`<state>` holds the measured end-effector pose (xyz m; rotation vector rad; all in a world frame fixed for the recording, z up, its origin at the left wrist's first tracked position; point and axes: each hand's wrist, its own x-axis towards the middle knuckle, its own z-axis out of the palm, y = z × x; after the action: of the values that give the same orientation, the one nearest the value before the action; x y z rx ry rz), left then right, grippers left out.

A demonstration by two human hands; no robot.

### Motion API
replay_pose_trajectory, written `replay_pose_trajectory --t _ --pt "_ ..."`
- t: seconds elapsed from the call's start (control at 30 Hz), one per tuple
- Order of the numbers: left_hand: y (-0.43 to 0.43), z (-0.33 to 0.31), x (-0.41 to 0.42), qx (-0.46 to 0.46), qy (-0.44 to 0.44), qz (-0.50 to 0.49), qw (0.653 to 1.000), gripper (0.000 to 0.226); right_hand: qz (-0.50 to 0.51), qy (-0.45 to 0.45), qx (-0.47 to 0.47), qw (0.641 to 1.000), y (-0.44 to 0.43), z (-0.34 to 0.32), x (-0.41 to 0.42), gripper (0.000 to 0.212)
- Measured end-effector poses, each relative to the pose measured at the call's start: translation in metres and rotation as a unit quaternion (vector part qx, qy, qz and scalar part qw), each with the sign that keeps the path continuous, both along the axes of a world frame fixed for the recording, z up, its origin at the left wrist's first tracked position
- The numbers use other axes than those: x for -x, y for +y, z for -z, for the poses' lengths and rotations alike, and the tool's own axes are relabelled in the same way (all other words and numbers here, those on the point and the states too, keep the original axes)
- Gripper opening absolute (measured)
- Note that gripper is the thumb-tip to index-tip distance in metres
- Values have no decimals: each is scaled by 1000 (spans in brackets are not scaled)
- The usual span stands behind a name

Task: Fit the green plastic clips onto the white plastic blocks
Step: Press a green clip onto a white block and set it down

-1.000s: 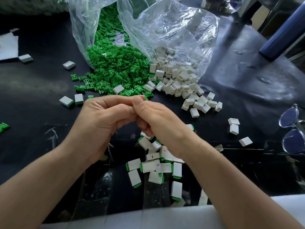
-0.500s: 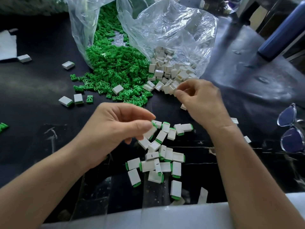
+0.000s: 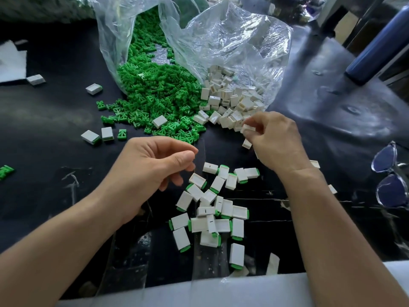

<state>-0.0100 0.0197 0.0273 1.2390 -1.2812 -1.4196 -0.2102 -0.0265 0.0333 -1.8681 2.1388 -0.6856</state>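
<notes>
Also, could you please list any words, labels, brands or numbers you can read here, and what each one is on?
None: no text is readable. The white blocks, green clips, clear bags, blue cylinder and glasses carry no visible print; the blocks show only plain slots.

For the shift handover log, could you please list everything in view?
green clips: many, green, heap spilling from left bag
white blocks: many, white, heap spilling from right bag
plastic bags: two, clear, far centre
fitted blocks: about two dozen, white with green ends, near centre; few strays left
spectacles: one, clear frame, right edge
blue cylinder: one, dark blue, far right
table: one, black
held block: one, white, pinched by right hand
left hand: loosely curled, nothing seen in it
right hand: at white heap's edge
</notes>
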Motion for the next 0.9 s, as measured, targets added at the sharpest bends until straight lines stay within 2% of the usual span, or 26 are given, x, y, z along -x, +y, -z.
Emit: replay_pose_trajectory --t 0.03,0.17,0.27,0.4,0.53,0.7,0.9 --pt "-1 1 0 -2 -2 -12 1000 5 -22 -40 19 999 2 -1 -5 21" --pt "-3 3 0 -1 -2 -53 999 19 -139 -145 12 980 15 -2 -33 20" --pt "-5 4 0 3 -9 -61 998 24 -200 -167 2 965 23 -1 -47 23" --pt "-5 5 0 6 -7 -33 999 26 -240 -153 4 959 30 -2 -54 21" --pt "-4 4 0 20 2 -26 999 21 -251 -149 6 957 30 -2 -56 24" --pt "-5 5 -1 5 11 -50 999 13 -258 -155 11 954 27 -1 -52 7" --pt "-11 3 -5 -27 45 -111 992 7 -155 -136 55 977 16 -1 -39 7"
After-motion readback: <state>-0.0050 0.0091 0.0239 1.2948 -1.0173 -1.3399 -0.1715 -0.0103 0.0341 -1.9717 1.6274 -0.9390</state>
